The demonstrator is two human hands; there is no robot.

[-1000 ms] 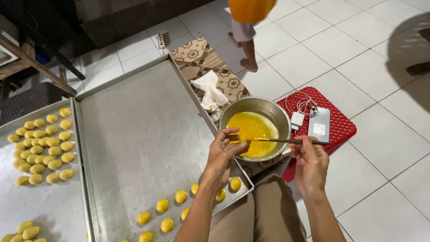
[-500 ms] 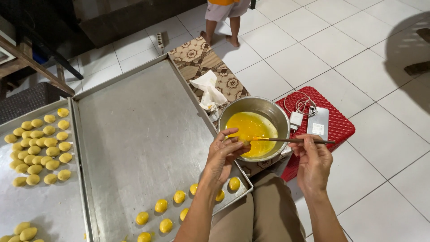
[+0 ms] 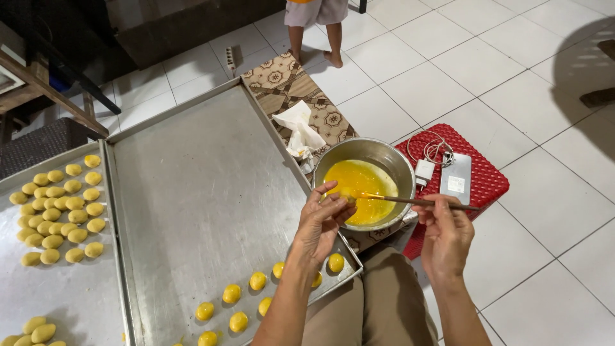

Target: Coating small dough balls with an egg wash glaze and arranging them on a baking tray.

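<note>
White floor tiles lie under a bowl [image 3: 368, 186] where the left hand [image 3: 320, 221] pinches a dough ball [image 3: 346, 193] right at the tip of the brush [image 3: 416, 202], which the right hand [image 3: 446, 234] grips and points left.

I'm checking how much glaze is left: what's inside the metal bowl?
The metal bowl holds yellow liquid, pooled at the side nearer the person. The brush tip dips over it. The left hand covers the near rim, hiding what is there.

Large tray [image 3: 205, 192] centre, dough balls [image 3: 256, 301] along near edge. Second tray [image 3: 57, 295] to left, balls in rows [image 3: 61, 211]. Bowl [image 3: 400, 166] right of large tray (rim near its corner), brush [image 3: 416, 201] across it. Mat [image 3: 487, 182] right of bowl, phone [image 3: 456, 179] and charger [image 3: 425, 170] on it. Patterned cloth [image 3: 282, 80] behind bowl, crumpled tissue [image 3: 301, 128] on it.
</note>
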